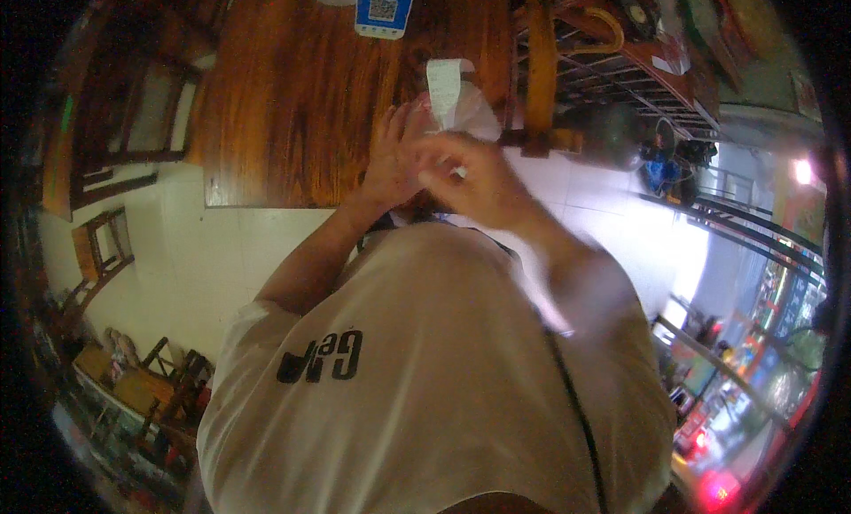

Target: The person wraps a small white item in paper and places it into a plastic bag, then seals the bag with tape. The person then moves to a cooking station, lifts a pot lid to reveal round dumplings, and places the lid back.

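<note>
A clear plastic bag (pixel 480 111) with a white printed paper slip (pixel 444 87) on it is at the near right edge of the wooden table. My right hand (pixel 465 175) is closed around the top of the bag, thumb and forefinger curled together. Against the bag's left side lies my left hand (pixel 393 156), fingers stretched upward; whether it grips the plastic is hard to tell. What the bag holds is blurred. Both hands are close together in front of my shirt.
The wooden table (pixel 279 115) carries a blue and white card stand (pixel 384 10) with a printed code. A wooden chair (pixel 106 244) stands on the pale tiled floor at left. At right are a wooden post (pixel 542 68) and a dark rack (pixel 618 68).
</note>
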Motion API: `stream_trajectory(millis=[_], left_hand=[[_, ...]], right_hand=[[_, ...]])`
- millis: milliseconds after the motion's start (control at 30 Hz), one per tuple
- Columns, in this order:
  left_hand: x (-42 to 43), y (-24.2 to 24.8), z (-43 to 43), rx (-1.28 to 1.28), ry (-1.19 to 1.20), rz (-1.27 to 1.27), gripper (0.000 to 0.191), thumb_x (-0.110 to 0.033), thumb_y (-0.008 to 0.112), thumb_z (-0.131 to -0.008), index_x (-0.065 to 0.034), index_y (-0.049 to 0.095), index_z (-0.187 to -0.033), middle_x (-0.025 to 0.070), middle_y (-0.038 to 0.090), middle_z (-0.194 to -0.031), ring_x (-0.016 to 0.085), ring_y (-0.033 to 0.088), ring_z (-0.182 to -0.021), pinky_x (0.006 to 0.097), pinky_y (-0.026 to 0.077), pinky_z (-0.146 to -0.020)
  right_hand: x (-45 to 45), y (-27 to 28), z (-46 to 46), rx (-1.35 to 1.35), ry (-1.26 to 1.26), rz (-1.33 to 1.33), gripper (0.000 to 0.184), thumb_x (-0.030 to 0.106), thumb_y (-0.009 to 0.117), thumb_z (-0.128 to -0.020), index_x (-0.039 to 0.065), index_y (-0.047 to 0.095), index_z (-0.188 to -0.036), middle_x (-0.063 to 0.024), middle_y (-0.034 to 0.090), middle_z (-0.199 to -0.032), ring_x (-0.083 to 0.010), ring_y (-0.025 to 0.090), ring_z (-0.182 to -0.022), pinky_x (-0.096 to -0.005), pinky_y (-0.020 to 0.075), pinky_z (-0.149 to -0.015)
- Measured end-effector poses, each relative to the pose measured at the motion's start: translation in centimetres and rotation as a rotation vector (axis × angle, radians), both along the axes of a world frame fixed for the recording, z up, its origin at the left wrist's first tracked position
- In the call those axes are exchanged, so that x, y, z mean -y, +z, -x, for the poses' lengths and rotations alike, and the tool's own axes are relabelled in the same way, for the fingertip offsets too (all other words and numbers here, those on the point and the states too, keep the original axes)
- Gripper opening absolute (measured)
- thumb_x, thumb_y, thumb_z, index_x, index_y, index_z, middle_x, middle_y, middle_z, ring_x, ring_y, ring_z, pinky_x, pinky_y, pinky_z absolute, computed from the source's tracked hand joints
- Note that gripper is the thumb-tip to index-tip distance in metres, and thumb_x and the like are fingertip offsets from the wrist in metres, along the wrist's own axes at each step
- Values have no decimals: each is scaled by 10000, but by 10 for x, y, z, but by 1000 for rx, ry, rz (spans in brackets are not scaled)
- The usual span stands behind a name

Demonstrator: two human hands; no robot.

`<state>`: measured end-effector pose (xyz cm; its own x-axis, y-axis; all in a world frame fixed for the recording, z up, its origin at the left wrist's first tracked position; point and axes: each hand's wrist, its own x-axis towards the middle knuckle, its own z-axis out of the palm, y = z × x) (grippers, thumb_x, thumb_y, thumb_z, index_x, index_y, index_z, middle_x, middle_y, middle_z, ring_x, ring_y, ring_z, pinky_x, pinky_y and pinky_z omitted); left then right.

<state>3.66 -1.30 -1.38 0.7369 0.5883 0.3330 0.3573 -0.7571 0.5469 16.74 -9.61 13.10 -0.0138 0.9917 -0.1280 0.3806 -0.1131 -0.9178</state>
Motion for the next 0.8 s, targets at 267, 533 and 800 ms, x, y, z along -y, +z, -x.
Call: stream_trajectory(millis=[267, 533, 800], left_hand=[[10, 36, 9, 44, 23, 321, 957, -304, 824, -720, -32, 322, -1489, 235, 448, -1410, 436, 423, -1303, 513, 355, -1109], [11, 57, 51, 188, 242, 321, 700, -171, 771, -746, -45, 493, -1376, 235, 510, -1340, 428, 479, -1238, 466, 416, -1058], [4, 106, 44, 273, 154, 350, 336, -56, 699, -842, -23, 650, -1173, 149, 655, -1041, 331, 643, -955, 392, 520, -847]], right_hand=[[-12, 33, -27, -221, -150, 133, 330, 145, 645, -936, 49, 631, -1251, -87, 663, -1134, -180, 638, -1032, -307, 529, -875], [-6, 75, -15, -213, -143, 95, 369, 96, 655, -901, 60, 622, -1266, -60, 671, -1092, -105, 614, -888, -256, 511, -758], [-7, 72, -22, -107, -137, 56, 366, 79, 655, -892, 78, 636, -1258, -39, 692, -1071, -74, 608, -880, -234, 499, -727]])
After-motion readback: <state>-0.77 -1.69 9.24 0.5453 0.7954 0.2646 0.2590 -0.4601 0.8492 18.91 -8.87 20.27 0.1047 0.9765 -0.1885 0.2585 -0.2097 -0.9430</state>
